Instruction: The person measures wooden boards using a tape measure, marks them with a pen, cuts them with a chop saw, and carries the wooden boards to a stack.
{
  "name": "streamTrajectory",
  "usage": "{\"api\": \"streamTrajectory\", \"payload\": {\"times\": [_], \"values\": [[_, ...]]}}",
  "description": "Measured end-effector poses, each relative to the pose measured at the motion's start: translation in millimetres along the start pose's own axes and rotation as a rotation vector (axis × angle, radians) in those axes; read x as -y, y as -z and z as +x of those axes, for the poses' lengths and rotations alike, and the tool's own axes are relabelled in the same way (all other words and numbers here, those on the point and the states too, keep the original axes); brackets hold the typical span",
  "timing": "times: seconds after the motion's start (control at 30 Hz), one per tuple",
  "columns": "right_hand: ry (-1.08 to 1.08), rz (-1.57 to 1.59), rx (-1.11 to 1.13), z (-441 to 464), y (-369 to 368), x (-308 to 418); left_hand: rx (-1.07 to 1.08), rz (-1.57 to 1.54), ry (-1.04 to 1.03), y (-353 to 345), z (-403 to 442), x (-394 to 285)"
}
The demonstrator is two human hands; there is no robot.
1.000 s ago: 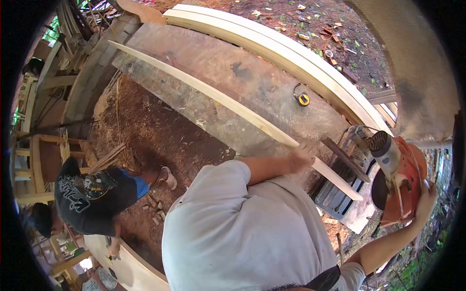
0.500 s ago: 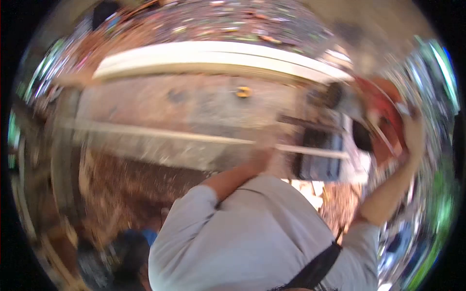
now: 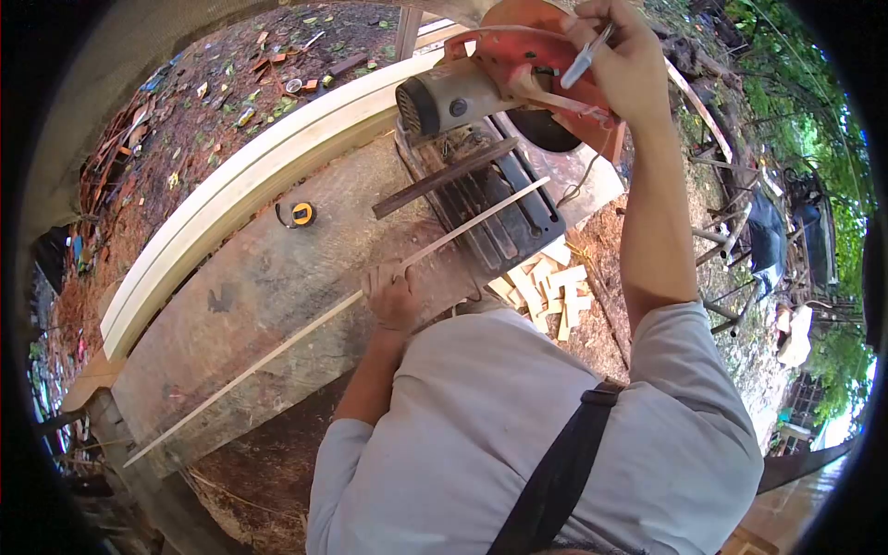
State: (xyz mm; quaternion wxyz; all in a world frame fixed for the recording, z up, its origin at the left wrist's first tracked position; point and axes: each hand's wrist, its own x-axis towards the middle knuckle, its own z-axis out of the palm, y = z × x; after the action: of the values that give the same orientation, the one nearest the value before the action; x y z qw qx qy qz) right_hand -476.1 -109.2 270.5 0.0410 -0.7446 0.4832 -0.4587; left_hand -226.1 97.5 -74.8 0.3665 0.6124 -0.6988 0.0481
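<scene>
A long, thin wooden strip (image 3: 268, 356) crosses the worktable (image 3: 250, 287), its right end lying over the black base (image 3: 504, 217) of a chop saw. My left hand (image 3: 390, 294) is closed around the strip near its middle. The saw's orange-red guard (image 3: 527, 46) and grey motor (image 3: 467, 97) stand above the base. My right hand (image 3: 627, 65) is beside the guard, fingers bent around a slim, pale grey pen-like object (image 3: 583, 65). I cannot tell whether this hand also touches the saw. A dark bar (image 3: 444, 176) lies across the saw base.
Long pale boards (image 3: 250, 180) lie along the table's far edge. A yellow and black tape measure (image 3: 302, 214) rests on the tabletop. Small wood offcuts (image 3: 550, 291) are heaped on the ground by the saw. Metal frames (image 3: 731, 240) stand at the right.
The view has turned, so the table and strip now slant up to the right, and the blur has cleared. My left hand stays at the strip; my right hand remains by the saw.
</scene>
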Motion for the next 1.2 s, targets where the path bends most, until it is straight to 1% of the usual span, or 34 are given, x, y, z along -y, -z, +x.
{"api": "streamTrajectory", "payload": {"times": [0.03, 0.1, 0.2, 0.23, 0.3, 0.33, 0.4, 0.43, 0.47, 0.5, 0.53, 0.57, 0.6, 0.63, 0.67, 0.7, 0.77, 0.8, 0.83, 0.87, 0.9, 0.97, 1.0, 1.03, 1.07, 1.1, 1.13, 1.17, 1.2], "values": [[-0.002, 0.001, -0.001, -2.1, 2.9, 1.9, 0.009, 0.007, 0.010, 0.8, 0.4, -2.3], [-0.068, 0.121, 0.112, -7.9, 9.8, 8.1, 0.026, 0.023, 0.022, 2.7, -2.8, -6.6], [-0.083, 0.073, 0.120, -13.3, 22.5, 10.1, 0.043, 0.067, 0.040, -1.5, -11.9, -9.9], [-0.086, 0.078, 0.117, -12.1, 25.4, 0.7, 0.050, 0.056, 0.066, -1.5, -14.2, -11.6], [0.291, 0.092, 0.039, -7.7, 27.6, -19.1, 0.051, 0.050, 0.098, -3.0, -17.6, -13.9], [0.298, 0.102, 0.040, -9.4, 29.1, -14.7, 0.087, 0.036, 0.124, -1.3, -16.4, -16.0], [0.055, 0.515, -0.164, -26.2, 32.7, 12.1, 0.113, 0.037, 0.158, 0.8, -12.5, -12.4], [0.053, 0.528, -0.160, -37.1, 31.9, 24.4, 0.188, 0.111, 0.148, 3.2, -10.4, -5.1], [0.145, 0.734, -0.013, -50.4, 31.3, 38.1, 0.271, 0.186, 0.134, 11.2, -13.5, -0.4], [0.215, 0.733, 0.148, -64.8, 32.6, 43.2, 0.272, 0.200, 0.130, 22.1, -16.2, 2.4], [0.282, 0.729, 0.311, -79.1, 33.9, 48.2, 0.381, 0.181, 0.291, 33.4, -12.2, 6.7], [0.314, 0.511, 0.478, -102.1, 26.8, 41.4, 0.482, 0.159, 0.448, 43.4, -6.4, 13.2], [0.236, 0.492, 0.658, -123.3, 6.1, 44.7, 0.463, 0.170, 0.434, 44.3, -8.4, 25.1], [0.155, 0.470, 0.841, -146.5, -21.4, 48.1, 0.521, 0.108, 0.367, 39.9, -16.6, 40.8], [0.087, 0.441, 0.863, -173.4, -47.9, 45.6, 0.579, 0.045, 0.307, 42.1, -21.9, 51.4], [0.023, 0.410, 0.892, -202.1, -75.4, 39.4, 0.557, 0.052, 0.313, 54.9, -18.5, 47.9], [0.094, 0.317, 0.774, -263.0, -130.7, 15.1, 0.829, 0.028, 0.275, 78.6, -8.0, 25.5], [0.065, 0.247, 0.885, -285.5, -145.9, 10.3, 0.807, 0.033, 0.291, 83.0, -13.1, 23.7], [0.032, 0.174, 0.997, -293.7, -147.9, 18.9, 0.810, -0.035, 0.225, 88.8, -22.7, 21.0], [0.005, 0.082, 1.218, -298.7, -147.7, 23.0, 0.814, -0.103, 0.158, 94.3, -32.6, 18.0], [-0.021, -0.022, 1.435, -301.9, -146.6, 26.5, 0.799, -0.102, 0.174, 95.1, -40.7, 15.4], [0.055, 0.033, 1.493, -313.0, -141.1, 23.8, 0.681, -0.452, 0.424, 93.6, -53.5, 16.3], [0.083, 0.068, 1.520, -324.2, -138.3, 10.6, 0.663, -0.454, 0.439, 100.4, -58.0, 25.8], [0.103, 0.108, 1.554, -340.8, -132.3, -9.4, 0.453, -0.357, 0.549, 111.5, -66.9, 40.2], [0.028, 0.139, 1.583, -355.2, -120.3, -28.8, 0.252, -0.254, 0.655, 125.1, -78.5, 56.9], [-0.053, 0.169, 1.610, -365.8, -103.7, -48.5, 0.144, -0.269, 0.839, 163.7, -79.2, 69.8], [-0.049, -0.093, 1.693, -368.7, -82.9, -65.8, -0.157, -0.015, 0.816, 162.7, -116.7, 115.3], [-0.171, -0.091, 1.658, -368.8, -56.8, -81.8, -0.198, 0.163, 0.910, 192.1, -143.3, 151.3], [-0.242, -0.132, 1.618, -354.9, -25.4, -77.0, -0.204, 0.327, 1.109, 218.2, -168.6, 176.7]]}}
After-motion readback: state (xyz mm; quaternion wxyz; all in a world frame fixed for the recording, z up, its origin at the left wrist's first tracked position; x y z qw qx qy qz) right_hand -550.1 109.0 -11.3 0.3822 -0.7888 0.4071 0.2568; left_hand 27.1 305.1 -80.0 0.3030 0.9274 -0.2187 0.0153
